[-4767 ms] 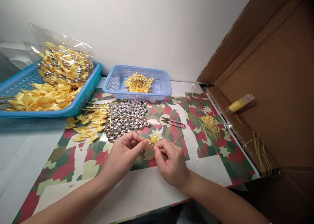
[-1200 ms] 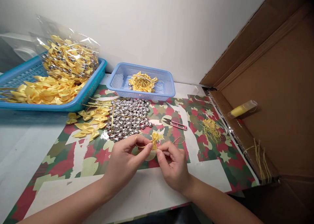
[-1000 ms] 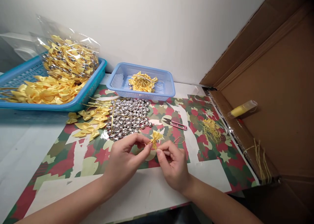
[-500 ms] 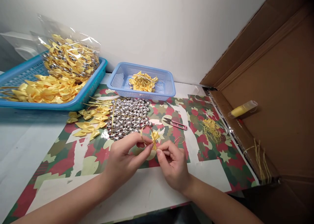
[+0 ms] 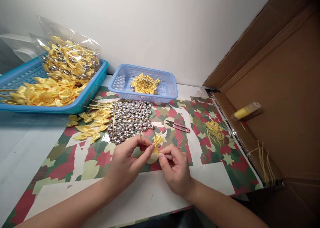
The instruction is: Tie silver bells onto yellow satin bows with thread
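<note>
My left hand [image 5: 132, 158] is closed in a pinch on a yellow ribbon bow [image 5: 158, 140], whose gold cord loop [image 5: 155, 131] stands up above the fingertips. A small silver bell [image 5: 159, 145] shows at the bow's middle. Just right of the bow, my right hand [image 5: 177, 168] is closed, thumb against forefinger, on what looks like a fine thread; its end is hidden by the fingers. Behind the hands lies a pile of silver bells [image 5: 131, 116]. Loose yellow bows [image 5: 91, 129] lie left of that pile. Pink-handled thread snips [image 5: 178, 125] rest beyond my right hand.
A large blue basket [image 5: 82, 100] at left holds bows and a clear bag [image 5: 71, 60] of bows with bells. A smaller blue basket [image 5: 167, 96] stands behind the bells. Cardboard [image 5: 275, 98] walls the right side, near a yellow thread spool [image 5: 246, 111] and tangled yellow threads [image 5: 214, 131].
My right fingertips have drawn slightly away from the bow, so the gap between the hands is wider. More of the bow and bell shows. My left hand keeps its pinch.
</note>
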The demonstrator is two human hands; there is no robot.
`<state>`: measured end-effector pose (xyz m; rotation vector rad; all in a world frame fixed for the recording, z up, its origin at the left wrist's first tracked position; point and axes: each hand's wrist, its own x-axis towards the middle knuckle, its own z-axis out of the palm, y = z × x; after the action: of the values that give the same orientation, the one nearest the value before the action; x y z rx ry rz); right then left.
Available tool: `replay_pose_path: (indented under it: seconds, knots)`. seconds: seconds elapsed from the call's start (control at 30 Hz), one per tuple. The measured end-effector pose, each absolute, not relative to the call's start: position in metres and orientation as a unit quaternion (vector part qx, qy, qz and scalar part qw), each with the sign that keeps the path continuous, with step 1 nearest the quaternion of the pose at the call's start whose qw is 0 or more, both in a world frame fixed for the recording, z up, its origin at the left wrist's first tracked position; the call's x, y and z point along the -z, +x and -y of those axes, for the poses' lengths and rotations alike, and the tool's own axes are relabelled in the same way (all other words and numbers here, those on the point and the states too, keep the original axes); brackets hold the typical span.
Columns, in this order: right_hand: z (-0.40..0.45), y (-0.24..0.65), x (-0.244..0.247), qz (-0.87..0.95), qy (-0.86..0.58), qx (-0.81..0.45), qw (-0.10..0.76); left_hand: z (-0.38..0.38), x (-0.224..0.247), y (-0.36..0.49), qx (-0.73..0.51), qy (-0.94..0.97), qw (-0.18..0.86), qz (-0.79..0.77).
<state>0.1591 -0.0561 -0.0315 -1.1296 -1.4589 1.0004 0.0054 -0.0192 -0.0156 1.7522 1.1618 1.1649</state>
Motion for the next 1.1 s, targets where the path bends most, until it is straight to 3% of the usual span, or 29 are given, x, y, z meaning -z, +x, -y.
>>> replay_pose_path:
  seconds: [0.57, 1.1]
  knots:
    - [0.057, 0.149, 0.042, 0.521, -0.483, -0.507, 0.488, 0.019, 0.023, 0.008, -0.44, 0.697, 0.323, -0.465]
    - [0.048, 0.145, 0.048, 0.493, -0.509, -0.515, 0.482, 0.015, 0.03, 0.013, -0.407, 0.711, 0.301, -0.488]
